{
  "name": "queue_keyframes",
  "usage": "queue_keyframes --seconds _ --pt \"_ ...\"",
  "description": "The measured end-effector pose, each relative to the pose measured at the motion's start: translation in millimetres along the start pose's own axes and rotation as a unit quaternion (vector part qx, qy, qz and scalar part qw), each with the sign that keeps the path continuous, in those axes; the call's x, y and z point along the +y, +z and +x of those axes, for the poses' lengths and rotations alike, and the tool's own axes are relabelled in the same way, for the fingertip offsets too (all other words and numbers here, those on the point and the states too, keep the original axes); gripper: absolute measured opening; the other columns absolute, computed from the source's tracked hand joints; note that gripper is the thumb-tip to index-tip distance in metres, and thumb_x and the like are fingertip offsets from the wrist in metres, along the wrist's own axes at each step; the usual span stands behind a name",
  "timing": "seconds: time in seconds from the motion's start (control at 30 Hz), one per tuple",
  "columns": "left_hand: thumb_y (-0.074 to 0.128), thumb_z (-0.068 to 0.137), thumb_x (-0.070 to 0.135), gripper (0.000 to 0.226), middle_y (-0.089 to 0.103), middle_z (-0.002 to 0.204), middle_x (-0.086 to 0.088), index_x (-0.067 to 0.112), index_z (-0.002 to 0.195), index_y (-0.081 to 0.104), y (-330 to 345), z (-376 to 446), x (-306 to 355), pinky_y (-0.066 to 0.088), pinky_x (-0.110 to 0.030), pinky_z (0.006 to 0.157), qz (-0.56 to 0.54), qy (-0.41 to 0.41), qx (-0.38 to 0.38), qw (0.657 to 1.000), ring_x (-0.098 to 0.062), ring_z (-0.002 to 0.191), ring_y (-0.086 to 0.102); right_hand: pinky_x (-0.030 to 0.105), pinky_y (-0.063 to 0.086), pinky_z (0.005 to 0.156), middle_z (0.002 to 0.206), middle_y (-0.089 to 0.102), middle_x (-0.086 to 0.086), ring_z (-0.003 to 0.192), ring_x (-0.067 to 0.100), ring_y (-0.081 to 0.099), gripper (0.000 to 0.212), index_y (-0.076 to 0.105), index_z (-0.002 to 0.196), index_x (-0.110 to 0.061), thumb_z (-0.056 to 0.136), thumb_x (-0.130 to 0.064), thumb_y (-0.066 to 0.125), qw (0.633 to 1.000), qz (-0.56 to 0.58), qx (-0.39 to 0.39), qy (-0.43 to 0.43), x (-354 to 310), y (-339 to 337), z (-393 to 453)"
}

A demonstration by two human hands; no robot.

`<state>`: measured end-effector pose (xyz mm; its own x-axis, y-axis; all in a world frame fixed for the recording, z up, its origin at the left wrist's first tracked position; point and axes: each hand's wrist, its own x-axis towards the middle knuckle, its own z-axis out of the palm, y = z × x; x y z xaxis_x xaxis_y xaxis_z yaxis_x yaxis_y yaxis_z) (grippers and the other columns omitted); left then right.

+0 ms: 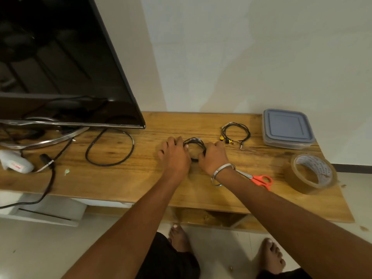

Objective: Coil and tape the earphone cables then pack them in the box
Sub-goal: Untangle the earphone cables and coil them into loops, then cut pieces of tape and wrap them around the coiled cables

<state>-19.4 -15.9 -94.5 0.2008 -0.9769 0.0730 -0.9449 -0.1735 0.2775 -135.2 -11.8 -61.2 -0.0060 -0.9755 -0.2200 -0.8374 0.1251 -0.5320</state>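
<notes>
Both the left hand (174,156) and right hand (213,157) grip a coiled black earphone cable (194,142) on the wooden desk (141,174), seemingly untaped; the lidded blue-grey plastic box (287,128) stays unpacked.

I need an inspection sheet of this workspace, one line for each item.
Surface: wooden table, grain visible.
Job's things: black coil between both hands; second coil lies apart; box lidded; tape roll; scissors.
Clutter: white device at left edge.
Grippers: left hand and right hand hold the black coil.
Cables: thick loop; cord hangs off the edge.
Surroundings: TV, pale wall, tiled floor.
</notes>
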Motion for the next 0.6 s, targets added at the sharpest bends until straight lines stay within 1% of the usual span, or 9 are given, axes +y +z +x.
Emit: queue_keyframes --seconds 0.07,0.1,0.2,0.27,0.33,0.43,0.53,0.6 --pt "0.038 0.102 0.034 0.038 0.045 0.135 -0.006 0.02 0.137 0.046 -4.0 3.1 4.0 0.031 -0.043 0.096 0.0 0.0 -0.003 1.0 -0.026 0.123 0.038 0.036 0.037 0.098 0.125 0.045 0.021 0.119 0.033 0.041 0.033 0.05 0.117 0.001 0.093 -0.022 0.047 1.0 -0.015 -0.005 -0.018 4.1 -10.9 -1.4" --pt "0.04 0.101 0.033 0.038 0.045 0.135 -0.006 0.019 0.136 0.047 -6.0 4.9 7.3 0.031 -0.043 0.097 0.002 0.003 -0.001 1.0 -0.026 0.123 0.038 0.036 0.037 0.099 0.126 0.044 0.021 0.12 0.034 0.041 0.034 0.049 0.119 0.002 0.094 -0.02 0.046 0.999 -0.027 -0.006 -0.03 6.8 -17.8 -2.0" --pt "0.045 0.099 0.026 0.036 0.048 0.133 -0.007 0.016 0.132 0.052 -11.3 7.5 23.0 0.028 -0.041 0.101 -0.006 0.028 0.021 0.999 -0.026 0.123 0.039 0.037 0.04 0.098 0.131 0.039 0.018 0.116 0.034 0.048 0.038 0.047 0.125 0.0 0.091 -0.018 0.048 0.999 -0.04 0.002 -0.031 18.6 -39.8 -1.3" --pt "0.047 0.097 0.022 0.034 0.049 0.131 -0.008 0.015 0.129 0.055 -13.1 5.4 39.7 0.027 -0.04 0.102 -0.035 0.05 0.025 0.998 -0.026 0.124 0.039 0.037 0.041 0.098 0.131 0.041 0.018 0.115 0.033 0.049 0.036 0.049 0.124 -0.001 0.091 -0.015 0.048 0.998 -0.058 0.008 -0.029 30.4 -54.7 -2.4" --pt "0.048 0.096 0.02 0.032 0.05 0.129 -0.008 0.013 0.126 0.057 -12.3 -0.2 57.6 0.03 -0.039 0.103 -0.073 0.077 0.018 0.994 -0.027 0.124 0.04 0.036 0.041 0.099 0.129 0.043 0.019 0.115 0.033 0.05 0.034 0.052 0.122 0.0 0.089 -0.009 0.048 0.997 -0.066 0.013 -0.023 44.9 -67.4 -4.7" --pt "0.049 0.095 0.016 0.031 0.052 0.125 -0.009 0.012 0.124 0.059 -6.5 -14.0 83.5 0.035 -0.037 0.101 -0.123 0.124 -0.017 0.984 -0.027 0.12 0.044 0.033 0.041 0.098 0.122 0.049 0.02 0.116 0.031 0.049 0.03 0.056 0.115 -0.001 0.086 -0.004 0.047 0.995 -0.097 0.016 -0.022 69.5 -80.9 -18.5" --pt "0.05 0.093 0.012 0.029 0.054 0.122 -0.01 0.01 0.121 0.06 3.6 -29.5 106.5 0.034 -0.033 0.101 -0.155 0.155 -0.066 0.973 -0.027 0.116 0.048 0.033 0.042 0.098 0.125 0.047 0.016 0.116 0.028 0.049 0.031 0.056 0.117 -0.004 0.087 -0.003 0.048 0.992 -0.124 -0.002 -0.035 92.7 -86.9 -37.6" --pt "0.049 0.093 0.006 0.028 0.055 0.119 -0.011 0.007 0.119 0.061 7.8 -41.1 122.9 0.039 -0.032 0.099 -0.208 0.162 -0.106 0.959 -0.026 0.114 0.051 0.034 0.045 0.095 0.122 0.049 0.014 0.111 0.028 0.052 0.029 0.058 0.112 -0.005 0.084 -0.002 0.052 0.99 -0.12 0.044 -0.051 108.2 -94.8 -49.3"
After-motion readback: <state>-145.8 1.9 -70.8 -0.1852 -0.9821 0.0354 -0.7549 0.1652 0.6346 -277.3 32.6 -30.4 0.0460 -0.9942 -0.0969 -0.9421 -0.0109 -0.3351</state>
